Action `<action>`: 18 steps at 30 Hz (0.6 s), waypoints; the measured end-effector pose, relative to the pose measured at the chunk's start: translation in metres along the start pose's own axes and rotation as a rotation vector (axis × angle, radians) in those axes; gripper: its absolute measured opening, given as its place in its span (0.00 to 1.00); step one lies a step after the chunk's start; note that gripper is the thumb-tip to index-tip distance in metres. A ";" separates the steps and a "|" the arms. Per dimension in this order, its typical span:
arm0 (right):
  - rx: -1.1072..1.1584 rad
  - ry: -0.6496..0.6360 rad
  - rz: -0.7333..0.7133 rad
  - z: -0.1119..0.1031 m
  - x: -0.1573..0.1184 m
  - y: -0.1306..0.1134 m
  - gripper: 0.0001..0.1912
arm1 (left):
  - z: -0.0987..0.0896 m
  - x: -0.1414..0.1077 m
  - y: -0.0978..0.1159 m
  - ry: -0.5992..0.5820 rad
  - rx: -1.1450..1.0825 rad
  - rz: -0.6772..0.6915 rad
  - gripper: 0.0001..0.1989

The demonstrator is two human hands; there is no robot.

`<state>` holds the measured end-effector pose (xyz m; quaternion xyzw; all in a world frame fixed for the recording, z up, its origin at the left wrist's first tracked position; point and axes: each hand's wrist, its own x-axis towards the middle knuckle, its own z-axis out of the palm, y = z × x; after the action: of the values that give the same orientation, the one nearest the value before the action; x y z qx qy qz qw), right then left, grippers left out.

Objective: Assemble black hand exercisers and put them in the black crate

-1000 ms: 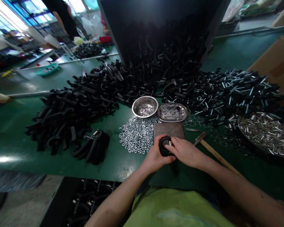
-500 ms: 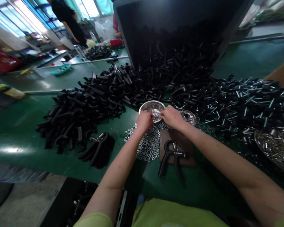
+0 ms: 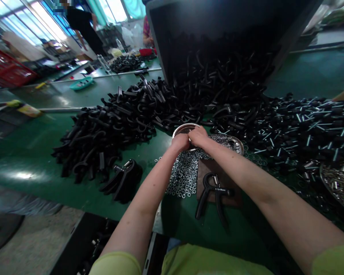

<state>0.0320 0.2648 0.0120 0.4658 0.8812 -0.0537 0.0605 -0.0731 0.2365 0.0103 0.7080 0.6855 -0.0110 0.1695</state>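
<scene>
My left hand [image 3: 180, 141] and my right hand [image 3: 197, 136] meet over a round metal bowl [image 3: 181, 127], their fingers drawn together. Whatever the fingertips hold is too small and hidden to name. Just right of the bowl, partly under my right wrist, lies a shallow metal dish [image 3: 232, 142] of small shiny parts. Loose metal nuts [image 3: 183, 177] are spread on the green table in front of the bowl. A black hand grip strengthener with a spring [image 3: 208, 194] rests on a brown square pad [image 3: 202, 168], its handles pointing toward me.
Black handle pieces [image 3: 103, 130] are heaped left and behind, spilling from a large dark bin [image 3: 232, 26]. Black knobs with bolts [image 3: 309, 126] pile up at right, beside a bowl of small metal parts [image 3: 342, 183]. Assembled grips [image 3: 124, 179] stand left. A person [image 3: 84, 26] is in the background.
My hands have come together over the bowl, where they were apart at its two sides. The view has shifted slightly, so the scene sits a little further right.
</scene>
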 end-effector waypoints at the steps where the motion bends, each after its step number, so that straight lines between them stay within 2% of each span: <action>1: 0.008 -0.008 -0.006 0.000 -0.001 0.001 0.18 | -0.002 -0.001 0.000 0.015 -0.023 0.007 0.14; 7: 0.068 -0.047 0.006 0.004 -0.001 -0.001 0.18 | -0.013 -0.016 -0.006 0.151 -0.228 0.015 0.08; 10: 0.118 -0.028 0.033 0.007 -0.002 -0.003 0.18 | -0.012 -0.029 -0.013 0.215 -0.373 0.006 0.12; 14: 0.225 0.068 0.073 0.003 -0.008 -0.002 0.13 | -0.004 -0.051 -0.019 0.249 -0.553 0.011 0.13; 18: 0.355 0.194 0.057 -0.011 -0.032 0.002 0.12 | 0.013 -0.084 -0.015 0.183 -0.885 0.016 0.13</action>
<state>0.0510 0.2412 0.0282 0.4971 0.8459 -0.1613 -0.1063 -0.0894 0.1514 0.0154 0.5707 0.6309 0.3471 0.3947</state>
